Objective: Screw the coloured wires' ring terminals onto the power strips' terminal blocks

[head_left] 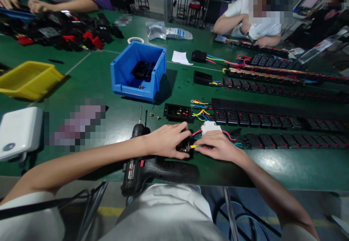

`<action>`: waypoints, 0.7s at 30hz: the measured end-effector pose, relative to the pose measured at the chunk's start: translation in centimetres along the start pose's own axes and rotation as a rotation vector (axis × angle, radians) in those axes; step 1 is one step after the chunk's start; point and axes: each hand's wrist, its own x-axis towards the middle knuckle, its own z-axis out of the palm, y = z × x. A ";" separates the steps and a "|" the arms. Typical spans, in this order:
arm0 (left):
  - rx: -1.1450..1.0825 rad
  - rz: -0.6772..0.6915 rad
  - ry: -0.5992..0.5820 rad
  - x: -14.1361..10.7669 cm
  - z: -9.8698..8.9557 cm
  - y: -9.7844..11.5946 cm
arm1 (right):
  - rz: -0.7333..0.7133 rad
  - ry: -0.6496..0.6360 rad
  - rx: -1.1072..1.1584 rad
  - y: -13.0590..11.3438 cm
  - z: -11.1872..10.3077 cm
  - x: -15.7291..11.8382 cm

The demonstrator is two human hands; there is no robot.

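I see the left hand clasping a black terminal box, the right hand pinching a yellow-sleeved wire.

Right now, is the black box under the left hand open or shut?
Open: the black box shows metal terminals inside, beneath the left hand.

Off-white shirt here, loosely creased down the front, and look, short sleeves: left sleeve pale, crossed by a dark band, right sleeve matching! Left hand, right hand, both bare.
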 end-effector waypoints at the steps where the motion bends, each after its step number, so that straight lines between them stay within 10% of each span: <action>1: -0.011 -0.003 0.010 -0.1 0.1 0.0 | 0.046 0.061 0.002 0.2 -0.3 0.1; 7: 0.016 0.028 0.046 -0.3 0.3 0.0 | 0.328 0.269 -0.038 1.9 -0.9 0.4; 21: -0.025 0.019 0.060 -0.5 0.5 0.1 | 0.272 0.086 -0.262 2.3 0.1 1.5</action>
